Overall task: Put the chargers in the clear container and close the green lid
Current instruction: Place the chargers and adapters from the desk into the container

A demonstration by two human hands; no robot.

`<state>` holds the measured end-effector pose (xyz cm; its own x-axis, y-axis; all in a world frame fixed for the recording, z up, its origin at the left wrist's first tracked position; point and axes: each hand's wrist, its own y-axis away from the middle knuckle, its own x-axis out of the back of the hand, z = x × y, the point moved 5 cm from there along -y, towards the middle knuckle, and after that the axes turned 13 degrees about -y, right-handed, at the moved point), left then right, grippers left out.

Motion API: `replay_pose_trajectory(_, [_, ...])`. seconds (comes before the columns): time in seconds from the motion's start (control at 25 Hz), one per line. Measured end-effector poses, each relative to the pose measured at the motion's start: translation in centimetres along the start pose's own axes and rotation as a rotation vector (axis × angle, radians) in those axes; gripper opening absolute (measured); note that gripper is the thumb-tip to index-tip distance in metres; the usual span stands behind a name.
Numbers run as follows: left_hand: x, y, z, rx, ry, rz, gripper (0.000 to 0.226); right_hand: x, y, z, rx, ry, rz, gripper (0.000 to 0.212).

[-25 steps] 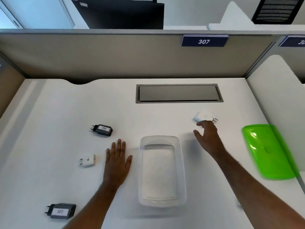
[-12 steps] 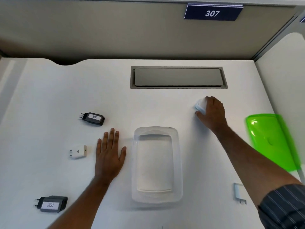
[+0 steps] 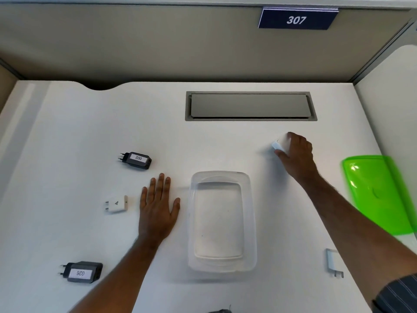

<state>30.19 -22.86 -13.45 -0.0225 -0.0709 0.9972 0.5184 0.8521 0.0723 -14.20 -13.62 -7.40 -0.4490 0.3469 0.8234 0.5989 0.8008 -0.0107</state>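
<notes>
The clear container (image 3: 222, 265) stands open in the middle of the white desk, with nothing in it. My right hand (image 3: 297, 157) is closed around a white charger (image 3: 278, 145) beyond the container's far right corner. My left hand (image 3: 158, 211) lies flat on the desk, fingers spread, just left of the container. A black charger labelled 002 (image 3: 136, 160) lies far left of it, a small white charger (image 3: 116, 204) beside my left hand, and a black charger labelled 026 (image 3: 82, 272) near the front left. Another white charger (image 3: 332, 262) lies at the front right. The green lid (image 3: 379, 193) rests at the right edge.
A grey cable hatch (image 3: 250, 106) is set into the desk behind the container. Beige partition walls close off the back and both sides, with a sign reading 307 (image 3: 296, 19) on the back one.
My right hand reached forward and closed over the far white charger. The camera view tilted downward. My left hand stayed flat on the desk.
</notes>
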Motion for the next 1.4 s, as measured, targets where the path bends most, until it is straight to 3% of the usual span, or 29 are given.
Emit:
replay_pose_trajectory(0.36, [-0.2,0.2,-0.4,-0.004,0.003,-0.037,0.073,2.4,8.4,-8.9,0.060,-0.241,-0.037,0.062])
replay_pose_trajectory(0.64, [0.6,-0.3,-0.7,-0.033,0.092,-0.161,0.076,2.7,15.3,-15.1,0.124,-0.338,-0.118,0.055])
replay_pose_trajectory(0.8, [2.6,1.0,0.4,-0.008,0.253,-0.122,0.073,1.0,18.5,-16.9,0.178,-0.322,-0.186,0.059])
replay_pose_trajectory(0.96, [5.4,3.2,1.5,0.093,0.540,-0.037,0.054,-1.5,20.9,-17.9,0.165,-0.268,-0.316,0.068])
replay_pose_trajectory(1.12, [7.1,5.7,2.2,0.247,0.864,-0.183,0.037,-4.0,22.5,-18.7,0.180,-0.170,-0.421,0.072])
replay_pose_trajectory(1.4, [5.8,8.5,3.3,0.309,1.096,-0.325,0.041,-7.7,23.5,-18.9,0.135,0.014,-0.648,0.078])
